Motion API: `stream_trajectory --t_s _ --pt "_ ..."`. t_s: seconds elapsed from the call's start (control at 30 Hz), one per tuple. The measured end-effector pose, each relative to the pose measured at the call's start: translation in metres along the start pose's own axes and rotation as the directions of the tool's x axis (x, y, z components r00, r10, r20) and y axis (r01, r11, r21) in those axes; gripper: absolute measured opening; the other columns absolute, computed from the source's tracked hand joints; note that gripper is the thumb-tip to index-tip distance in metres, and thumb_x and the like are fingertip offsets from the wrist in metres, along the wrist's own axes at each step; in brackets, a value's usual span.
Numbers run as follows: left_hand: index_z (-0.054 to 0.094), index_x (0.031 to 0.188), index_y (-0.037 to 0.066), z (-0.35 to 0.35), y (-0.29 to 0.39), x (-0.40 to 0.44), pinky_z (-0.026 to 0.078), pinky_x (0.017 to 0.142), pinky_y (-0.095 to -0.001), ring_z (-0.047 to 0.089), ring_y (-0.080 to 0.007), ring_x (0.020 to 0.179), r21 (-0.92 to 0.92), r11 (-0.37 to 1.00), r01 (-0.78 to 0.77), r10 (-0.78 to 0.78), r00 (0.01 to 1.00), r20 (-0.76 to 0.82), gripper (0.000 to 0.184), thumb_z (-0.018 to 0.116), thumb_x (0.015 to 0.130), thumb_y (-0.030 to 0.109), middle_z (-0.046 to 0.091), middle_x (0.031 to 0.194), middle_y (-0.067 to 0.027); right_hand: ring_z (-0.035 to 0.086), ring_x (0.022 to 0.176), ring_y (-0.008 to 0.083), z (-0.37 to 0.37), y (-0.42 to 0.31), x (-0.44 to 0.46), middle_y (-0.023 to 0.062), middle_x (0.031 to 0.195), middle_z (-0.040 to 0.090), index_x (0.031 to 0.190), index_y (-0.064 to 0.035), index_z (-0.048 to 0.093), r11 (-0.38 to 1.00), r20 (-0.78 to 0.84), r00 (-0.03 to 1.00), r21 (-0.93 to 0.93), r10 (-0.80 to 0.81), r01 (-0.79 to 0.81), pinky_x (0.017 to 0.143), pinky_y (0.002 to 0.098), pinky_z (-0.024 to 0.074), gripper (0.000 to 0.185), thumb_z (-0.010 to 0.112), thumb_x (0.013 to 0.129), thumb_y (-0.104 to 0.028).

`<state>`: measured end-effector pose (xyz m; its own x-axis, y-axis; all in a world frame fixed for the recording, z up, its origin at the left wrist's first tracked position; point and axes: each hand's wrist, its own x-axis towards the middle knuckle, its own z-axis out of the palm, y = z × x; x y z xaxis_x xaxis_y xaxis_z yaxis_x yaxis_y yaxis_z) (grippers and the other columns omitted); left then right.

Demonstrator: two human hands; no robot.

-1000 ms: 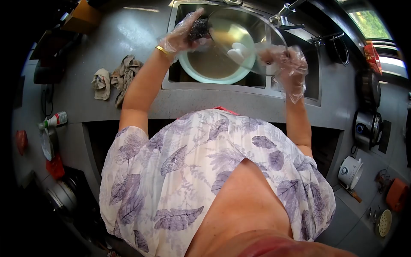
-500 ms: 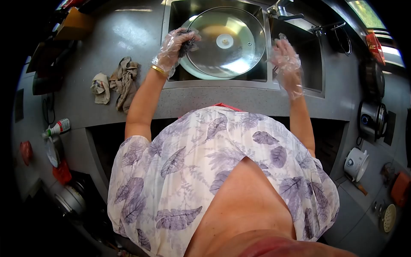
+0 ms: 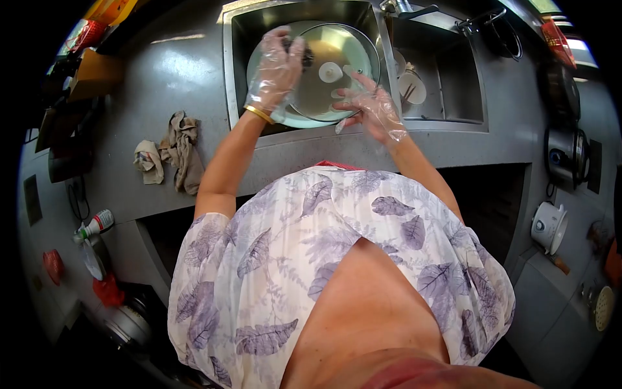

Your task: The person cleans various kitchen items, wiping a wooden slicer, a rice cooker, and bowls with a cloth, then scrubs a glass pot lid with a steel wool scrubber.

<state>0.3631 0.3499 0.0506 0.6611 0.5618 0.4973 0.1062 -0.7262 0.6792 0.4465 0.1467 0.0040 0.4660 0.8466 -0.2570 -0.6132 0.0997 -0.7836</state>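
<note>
A round glass pot lid (image 3: 334,48) with a metal rim and a pale central knob lies over a light green basin (image 3: 262,61) in the left sink bowl. My left hand (image 3: 278,72), in a clear plastic glove, grips a dark scouring pad (image 3: 303,54) at the lid's left side. My right hand (image 3: 372,107), also gloved, reaches over the lid's lower right rim with its fingers spread. Whether those fingers touch the glass I cannot tell.
In the right sink bowl (image 3: 447,81) sits a white bowl (image 3: 413,89). A faucet (image 3: 408,9) stands behind. Crumpled cloths (image 3: 181,152) lie on the counter (image 3: 175,71) at left. A rice cooker (image 3: 565,155) and a white pot (image 3: 548,228) are at right.
My right hand has moved left from over the right bowl to the lid's rim. The lid sits lower inside the basin, and my left hand has shifted with the pad. The view has moved slightly.
</note>
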Motion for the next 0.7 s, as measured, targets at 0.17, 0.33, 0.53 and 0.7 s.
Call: stream_trajectory --t_s 0.17,0.33,0.53,0.7 --pt "0.053 0.126 0.028 0.064 0.043 -0.023 0.027 0.102 -0.0521 0.046 -0.0324 0.12 0.137 0.833 -0.536 0.495 0.833 0.248 0.038 0.054 0.089 0.026 0.045 0.137 -0.0048 0.064 0.093 0.0341 0.017 0.006 -0.001 0.0236 0.12 0.051 0.138 -0.0025 0.024 0.998 -0.059 0.998 -0.05 -0.037 0.034 0.052 0.0372 0.0593 0.066 0.053 0.079 0.003" --pt "0.044 0.132 0.036 0.051 0.008 0.02 0.006 0.102 -0.0683 0.021 -0.0287 0.138 0.527 0.7 -0.482 0.388 0.876 0.286 0.04 0.046 0.092 0.033 0.031 0.147 0.0013 0.063 0.093 0.0353 0.015 0.005 -0.012 0.0273 0.117 0.05 0.139 -0.0011 0.024 0.997 0.066 0.995 0.03 -0.068 0.067 0.051 0.036 0.0595 0.068 0.055 0.079 0.001" --pt "0.041 0.134 0.036 0.061 0.014 0.008 0.005 0.106 -0.064 0.024 -0.0261 0.137 0.621 0.652 -0.436 0.386 0.895 0.223 0.04 0.041 0.094 0.035 0.032 0.146 0.0015 0.064 0.092 0.033 0.02 0.003 -0.004 0.0244 0.114 0.055 0.136 0.0032 0.029 0.997 0.091 0.993 -0.016 -0.079 0.08 0.052 0.0347 0.06 0.063 0.053 0.078 0.003" --pt "0.045 0.131 0.035 0.07 0.012 0.017 0.004 0.105 -0.0652 0.025 -0.0252 0.137 0.424 0.761 -0.49 0.465 0.869 0.169 0.036 0.041 0.095 0.036 0.035 0.144 0.0027 0.065 0.088 0.0333 0.029 -0.011 -0.01 0.0223 0.107 0.057 0.135 0.0055 0.028 0.996 0.043 0.998 -0.077 -0.044 0.047 0.051 0.0342 0.0595 0.064 0.054 0.077 0.005"
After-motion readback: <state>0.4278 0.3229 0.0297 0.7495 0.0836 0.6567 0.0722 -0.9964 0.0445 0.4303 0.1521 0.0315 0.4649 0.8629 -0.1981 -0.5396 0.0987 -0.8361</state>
